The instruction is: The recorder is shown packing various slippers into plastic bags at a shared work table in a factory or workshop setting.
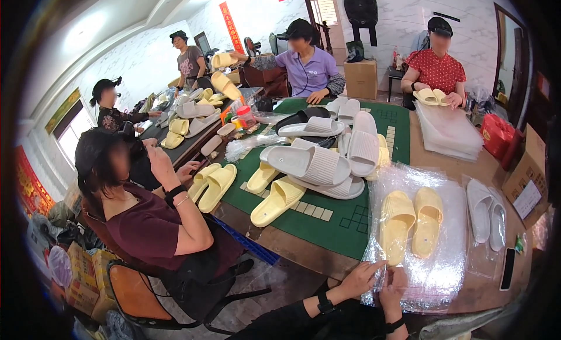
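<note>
A pair of yellow slippers [411,222] lies sole-up inside a clear plastic bag [435,270] on the brown table [304,249] in front of me. My left hand [363,277] and my right hand [392,286] meet at the bag's near left corner, both pinching the plastic edge. A second bagged pair, white slippers [487,210], rests just to the right. Dark sleeves and a black wristband cover my forearms.
A heap of loose white and yellow slippers [318,159] covers the green mat [350,223]. A stack of clear bags [447,132] lies at the far right, a dark phone [508,269] near the right edge. Several people sit around the tables; one in maroon [146,223] is close on my left.
</note>
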Motion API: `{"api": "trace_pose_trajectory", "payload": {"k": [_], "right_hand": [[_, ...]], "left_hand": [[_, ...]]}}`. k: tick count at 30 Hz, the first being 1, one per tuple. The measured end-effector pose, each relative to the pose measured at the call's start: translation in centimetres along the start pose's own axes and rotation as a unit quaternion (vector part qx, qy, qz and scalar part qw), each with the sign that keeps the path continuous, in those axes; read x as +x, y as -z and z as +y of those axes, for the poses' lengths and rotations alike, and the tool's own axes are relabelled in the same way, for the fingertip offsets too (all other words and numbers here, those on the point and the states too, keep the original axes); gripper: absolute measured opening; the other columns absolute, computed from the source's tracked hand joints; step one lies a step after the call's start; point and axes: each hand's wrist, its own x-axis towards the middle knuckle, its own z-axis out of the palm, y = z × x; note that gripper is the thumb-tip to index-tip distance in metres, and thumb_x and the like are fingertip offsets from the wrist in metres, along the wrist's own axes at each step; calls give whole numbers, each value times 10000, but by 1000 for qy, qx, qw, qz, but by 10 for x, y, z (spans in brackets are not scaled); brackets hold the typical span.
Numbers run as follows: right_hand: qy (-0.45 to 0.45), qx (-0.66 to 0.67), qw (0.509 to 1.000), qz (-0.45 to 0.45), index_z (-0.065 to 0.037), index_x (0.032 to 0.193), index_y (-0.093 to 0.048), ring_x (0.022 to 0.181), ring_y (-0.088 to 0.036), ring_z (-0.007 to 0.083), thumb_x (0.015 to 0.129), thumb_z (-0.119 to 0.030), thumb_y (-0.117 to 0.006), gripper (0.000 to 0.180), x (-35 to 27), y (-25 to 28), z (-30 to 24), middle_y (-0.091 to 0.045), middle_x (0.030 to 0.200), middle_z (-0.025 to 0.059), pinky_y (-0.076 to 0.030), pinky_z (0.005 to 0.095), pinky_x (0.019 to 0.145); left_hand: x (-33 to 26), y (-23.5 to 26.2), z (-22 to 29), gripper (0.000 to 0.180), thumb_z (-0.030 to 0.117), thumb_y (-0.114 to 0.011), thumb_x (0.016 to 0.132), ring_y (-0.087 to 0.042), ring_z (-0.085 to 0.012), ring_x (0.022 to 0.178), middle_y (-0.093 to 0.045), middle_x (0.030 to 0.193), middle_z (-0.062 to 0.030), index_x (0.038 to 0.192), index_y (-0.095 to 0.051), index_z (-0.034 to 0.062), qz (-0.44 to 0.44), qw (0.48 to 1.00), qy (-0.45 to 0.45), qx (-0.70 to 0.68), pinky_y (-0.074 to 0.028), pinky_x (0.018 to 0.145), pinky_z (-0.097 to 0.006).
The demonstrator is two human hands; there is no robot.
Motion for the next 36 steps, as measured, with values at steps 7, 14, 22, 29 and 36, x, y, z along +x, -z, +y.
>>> {"api": "trace_pose_trajectory", "payload": {"k": [7,14,22,29,36], "right_hand": [[-12,2,1000,-17,-27,950,-572,759,-539,338,853,-95,-573,118,3,2,-3,-551,805,145,-400,454,673],[-3,-29,998,-51,-22,1088,-576,754,-530,348,850,-93,-571,249,6,3,-7,-539,800,149,-393,461,673],[9,-76,993,-89,-7,1260,-509,770,-523,367,849,-115,-562,428,6,1,-6,-530,826,181,-383,470,677],[-3,-93,989,-113,-5,1262,-501,762,-541,376,857,-141,-545,430,15,6,-12,-543,833,186,-401,475,663],[-23,-85,981,-170,4,1225,-501,771,-561,404,835,-101,-531,406,24,9,-6,-560,904,206,-430,494,655]], "left_hand": [[4,2,2,567,-2,-566,759,-574,-330,836,-600,932,-181,1319,-483,26,1,1000,-10,-4,-482,806,-397],[5,2,2,544,6,-572,759,-572,-334,825,-588,896,-179,1299,-498,13,2,1000,0,-3,-480,791,-405],[1,1,0,538,0,-549,765,-567,-335,814,-587,889,-192,1301,-500,6,-11,1000,15,-12,-480,778,-403],[4,2,2,539,-2,-548,771,-562,-337,807,-584,894,-192,1307,-498,12,-7,1000,3,-8,-476,781,-407],[0,-3,-3,539,-21,-528,769,-552,-347,868,-569,913,-206,1306,-479,-8,-15,1000,2,-1,-461,837,-411]]}}
